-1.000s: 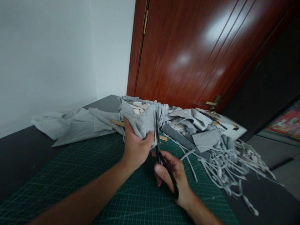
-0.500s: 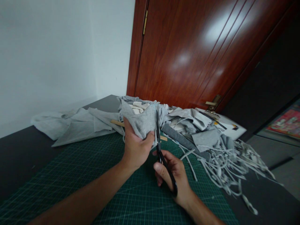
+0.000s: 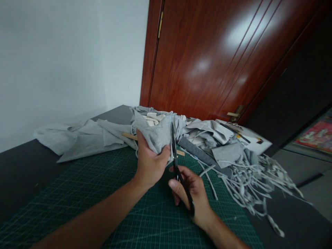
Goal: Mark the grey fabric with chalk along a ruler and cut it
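My left hand (image 3: pixel 153 162) grips a piece of light grey fabric (image 3: pixel 158 136), thumb on the near side and the other fingers mostly hidden behind it. My right hand (image 3: pixel 190 188) is closed around the black handles of a pair of scissors (image 3: pixel 184 185). Their dark blades point up and away, along the right edge of the held fabric. Whether the cloth lies between the blades I cannot tell. Both hands are over a green cutting mat (image 3: pixel 145 221) with a grid.
Grey cloth (image 3: pixel 88 140) lies spread at the left. Behind and right are heaped fabric pieces (image 3: pixel 210 129), a dark grey roll (image 3: pixel 197 152) and tangled fabric strips (image 3: pixel 249 186). A wooden ruler-like strip (image 3: pixel 129 136) shows behind my left hand. A wall and a brown door (image 3: pixel 197 69) stand behind.
The scissors have shifted very slightly to the left, and the right thumb has moved a little with them. My left hand and the fabric have stayed almost still.
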A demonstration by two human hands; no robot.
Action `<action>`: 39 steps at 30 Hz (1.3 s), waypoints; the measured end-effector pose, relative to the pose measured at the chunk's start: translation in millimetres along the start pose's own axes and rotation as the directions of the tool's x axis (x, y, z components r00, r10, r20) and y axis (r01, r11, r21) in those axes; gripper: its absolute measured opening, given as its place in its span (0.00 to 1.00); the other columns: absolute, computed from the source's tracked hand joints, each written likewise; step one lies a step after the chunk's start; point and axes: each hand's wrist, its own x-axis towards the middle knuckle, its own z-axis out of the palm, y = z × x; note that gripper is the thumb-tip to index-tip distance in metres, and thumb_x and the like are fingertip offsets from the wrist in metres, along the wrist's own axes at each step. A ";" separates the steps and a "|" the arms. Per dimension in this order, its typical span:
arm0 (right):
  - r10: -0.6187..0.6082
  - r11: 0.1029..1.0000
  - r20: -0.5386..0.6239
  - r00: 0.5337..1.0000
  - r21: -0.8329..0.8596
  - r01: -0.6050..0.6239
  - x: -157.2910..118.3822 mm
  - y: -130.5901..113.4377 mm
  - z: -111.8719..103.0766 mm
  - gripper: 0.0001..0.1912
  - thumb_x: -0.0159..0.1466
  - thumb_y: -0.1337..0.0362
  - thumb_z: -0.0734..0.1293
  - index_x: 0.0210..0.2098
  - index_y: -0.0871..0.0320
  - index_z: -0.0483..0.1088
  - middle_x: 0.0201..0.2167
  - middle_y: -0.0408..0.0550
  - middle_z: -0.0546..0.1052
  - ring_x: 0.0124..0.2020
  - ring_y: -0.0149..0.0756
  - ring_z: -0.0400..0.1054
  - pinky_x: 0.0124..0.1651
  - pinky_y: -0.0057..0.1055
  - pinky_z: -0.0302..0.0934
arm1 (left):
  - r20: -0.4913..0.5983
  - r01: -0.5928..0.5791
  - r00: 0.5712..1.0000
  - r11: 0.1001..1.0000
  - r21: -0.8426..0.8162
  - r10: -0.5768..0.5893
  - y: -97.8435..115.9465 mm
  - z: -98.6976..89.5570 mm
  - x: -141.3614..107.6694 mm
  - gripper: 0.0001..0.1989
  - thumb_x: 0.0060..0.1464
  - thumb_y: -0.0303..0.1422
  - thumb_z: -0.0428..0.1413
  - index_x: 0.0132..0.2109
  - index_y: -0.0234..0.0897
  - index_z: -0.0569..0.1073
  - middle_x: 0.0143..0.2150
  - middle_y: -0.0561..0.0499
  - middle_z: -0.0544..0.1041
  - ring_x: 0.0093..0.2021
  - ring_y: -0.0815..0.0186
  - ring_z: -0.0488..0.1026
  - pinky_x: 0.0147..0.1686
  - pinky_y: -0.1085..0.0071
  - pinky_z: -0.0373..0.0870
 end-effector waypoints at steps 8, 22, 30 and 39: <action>0.021 0.999 -0.027 0.999 -0.029 -0.022 0.6 -0.4 -0.3 0.29 0.62 0.43 0.79 0.48 0.59 0.74 0.19 0.34 0.68 0.15 0.27 0.59 0.18 0.23 0.55 | -0.012 -0.018 1.000 1.000 -0.015 0.018 0.6 0.0 0.8 0.39 0.53 0.25 0.62 0.70 0.43 0.62 0.69 0.42 0.72 0.68 0.48 0.72 0.74 0.48 0.62; 0.015 1.000 -0.036 0.999 -0.008 -0.015 -0.7 -0.7 0.4 0.26 0.62 0.48 0.81 0.48 0.60 0.75 0.19 0.34 0.69 0.16 0.25 0.59 0.18 0.21 0.54 | -0.011 -0.017 1.000 1.000 -0.008 0.017 2.2 0.5 1.7 0.39 0.53 0.26 0.61 0.70 0.42 0.61 0.68 0.42 0.73 0.68 0.50 0.72 0.73 0.51 0.63; -0.014 0.998 -0.075 0.997 0.058 0.018 0.3 4.1 0.2 0.23 0.59 0.54 0.83 0.46 0.58 0.77 0.19 0.33 0.69 0.16 0.25 0.59 0.18 0.19 0.53 | 0.025 0.011 1.000 1.000 -0.001 -0.011 3.0 1.0 0.1 0.38 0.54 0.28 0.61 0.70 0.37 0.61 0.68 0.40 0.73 0.66 0.50 0.74 0.72 0.50 0.65; -0.067 0.993 -0.088 0.994 0.093 0.075 2.4 3.2 -0.5 0.22 0.57 0.56 0.85 0.45 0.58 0.78 0.20 0.34 0.70 0.17 0.25 0.59 0.19 0.21 0.55 | 0.075 0.008 0.997 0.999 -0.035 -0.005 6.1 1.6 -1.5 0.36 0.54 0.28 0.60 0.69 0.37 0.62 0.64 0.40 0.75 0.65 0.50 0.75 0.71 0.49 0.66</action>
